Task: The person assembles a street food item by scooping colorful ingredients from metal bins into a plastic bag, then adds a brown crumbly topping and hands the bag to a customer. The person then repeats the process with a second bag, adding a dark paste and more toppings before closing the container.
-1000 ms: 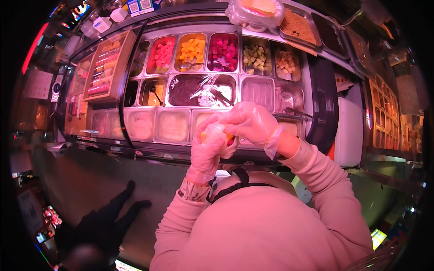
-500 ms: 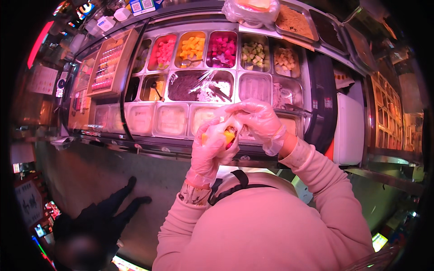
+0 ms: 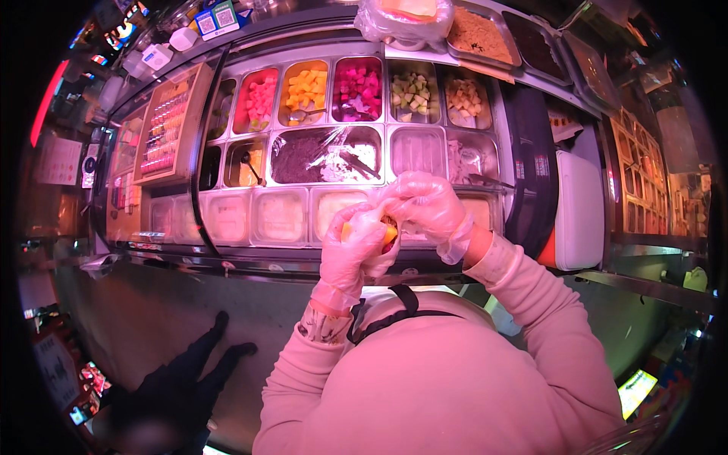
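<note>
My left hand (image 3: 350,254), in a clear plastic glove, is wrapped round a small thin white dough wrapper with yellow and dark red fruit pieces (image 3: 390,232) showing at its open side. The gloved right hand (image 3: 429,208) pinches the upper edge of the same wrapper, its fingertips meeting those of the left. Fingers hide most of the wrapper. Both hands are above the front row of pans, near the counter's front edge.
Behind my hands are pans of yellow cubes (image 3: 306,92), purple cubes (image 3: 356,89) and pink cubes (image 3: 256,100). A pan of dark crumbs (image 3: 303,155) holds a spoon. A wooden tray (image 3: 173,121) stands left. A person in dark clothes (image 3: 178,379) is at lower left.
My fingertips have drawn closer together at the wrapper's upper edge, and less of its white skin shows. The whole view has shifted slightly, with the pans now further left.
</note>
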`<state>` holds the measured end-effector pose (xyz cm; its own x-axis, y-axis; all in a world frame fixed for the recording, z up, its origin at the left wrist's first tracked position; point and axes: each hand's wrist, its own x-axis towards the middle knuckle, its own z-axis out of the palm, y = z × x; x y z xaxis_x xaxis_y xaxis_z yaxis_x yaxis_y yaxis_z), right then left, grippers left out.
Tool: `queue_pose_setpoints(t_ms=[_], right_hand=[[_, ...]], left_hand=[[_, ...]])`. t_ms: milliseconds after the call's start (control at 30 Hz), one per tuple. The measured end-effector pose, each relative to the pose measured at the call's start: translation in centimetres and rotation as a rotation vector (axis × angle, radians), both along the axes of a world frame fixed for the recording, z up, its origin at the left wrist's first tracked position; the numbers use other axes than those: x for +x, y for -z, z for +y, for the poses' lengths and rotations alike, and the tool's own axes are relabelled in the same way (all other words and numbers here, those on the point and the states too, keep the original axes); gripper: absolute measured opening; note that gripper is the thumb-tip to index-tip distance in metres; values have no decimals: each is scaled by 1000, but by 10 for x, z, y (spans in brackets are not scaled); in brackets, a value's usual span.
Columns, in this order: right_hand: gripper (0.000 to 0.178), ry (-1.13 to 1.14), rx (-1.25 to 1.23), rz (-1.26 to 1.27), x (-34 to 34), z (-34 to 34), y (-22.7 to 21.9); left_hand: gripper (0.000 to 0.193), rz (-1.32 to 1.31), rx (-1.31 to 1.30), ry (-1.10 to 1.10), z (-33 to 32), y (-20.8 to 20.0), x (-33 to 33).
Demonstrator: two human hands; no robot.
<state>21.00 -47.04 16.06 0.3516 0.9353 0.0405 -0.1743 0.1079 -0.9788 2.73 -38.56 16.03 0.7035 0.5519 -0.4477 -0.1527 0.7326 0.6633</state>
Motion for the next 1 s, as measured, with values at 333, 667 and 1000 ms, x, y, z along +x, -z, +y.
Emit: queue_pose_setpoints(t_ms=[333,667,1000], right_hand=[[25,120,179,-584,-14,14,1],[41,60,-20,312,14,21,-1],[32,196,-166,607,-17,26,-8]], left_hand=[[52,42,-15,-12,17,12,11],[65,-66,-82,97,44,2,11],[81,-311,-507,-37,51,3,13]])
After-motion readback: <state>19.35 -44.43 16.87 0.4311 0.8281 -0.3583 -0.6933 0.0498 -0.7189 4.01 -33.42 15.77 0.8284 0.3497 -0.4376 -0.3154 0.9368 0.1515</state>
